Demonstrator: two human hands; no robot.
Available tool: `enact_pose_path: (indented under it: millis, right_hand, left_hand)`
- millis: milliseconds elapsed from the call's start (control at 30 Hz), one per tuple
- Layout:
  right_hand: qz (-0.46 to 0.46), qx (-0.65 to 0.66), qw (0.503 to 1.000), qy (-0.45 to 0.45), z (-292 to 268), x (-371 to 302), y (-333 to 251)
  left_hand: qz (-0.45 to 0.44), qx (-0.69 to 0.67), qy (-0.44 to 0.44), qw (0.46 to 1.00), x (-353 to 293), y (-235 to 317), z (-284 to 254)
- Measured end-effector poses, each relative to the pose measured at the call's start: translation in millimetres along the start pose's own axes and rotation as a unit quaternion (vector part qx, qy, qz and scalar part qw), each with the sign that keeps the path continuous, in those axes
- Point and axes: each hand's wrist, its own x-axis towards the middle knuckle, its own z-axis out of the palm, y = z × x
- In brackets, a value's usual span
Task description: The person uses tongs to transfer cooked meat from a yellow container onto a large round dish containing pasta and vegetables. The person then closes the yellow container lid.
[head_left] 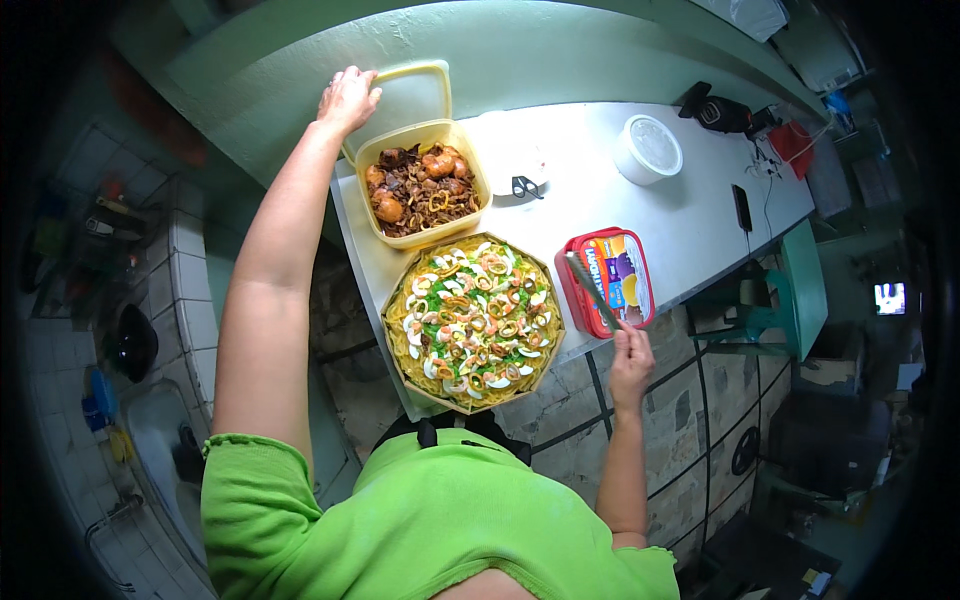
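Note:
My left hand reaches to the far left, its fingers curled at the edge of a translucent yellow plastic lid. The lid stands upright against the wall, behind a square yellow tub of dark shredded food with large brown pieces and a few rings. In my right hand is a long, narrow grey utensil; its exact kind is unclear. It slants over a red-rimmed tub with a printed lid. Between my arms, an octagonal tray holds noodles topped with egg slices, shrimp, greens and rings.
A round white lidded tub stands on the white table. Black scissor-like handles lie near the yellow tub. Farther right are a phone, cables and a black device. A green stool stands beyond the table's right edge.

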Motion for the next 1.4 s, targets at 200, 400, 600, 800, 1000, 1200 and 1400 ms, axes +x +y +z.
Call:
enact_pose_path:
  millis: [200,400,600,800,1000,1200,1400]
  right_hand:
    - [0.07,0.009,0.997,0.018,-28,-33,18]
    - [0.05,-0.027,0.998,-0.016,-38,-63,9]
    - [0.057,0.029,0.998,-0.005,-37,-55,8]
    - [-0.012,0.054,0.998,-0.019,-26,-22,13]
    - [-0.05,0.096,0.993,-0.043,-20,10,21]
    - [-0.067,0.121,0.985,-0.104,-10,38,16]
    - [-0.15,0.131,0.969,-0.146,40,76,-3]
  left_hand:
    - [-0.023,-0.023,0.003,0.999,-1,-1,-3]
    - [0.075,-0.125,0.05,0.988,-32,8,-10]
    - [0.222,-0.203,0.092,0.949,-146,39,17]
    - [0.226,-0.153,0.084,0.958,-200,52,43]
    - [0.238,-0.122,0.058,0.962,-213,60,50]
    - [0.233,-0.121,0.085,0.961,-205,75,48]
    - [0.187,-0.176,0.259,0.931,-174,62,24]
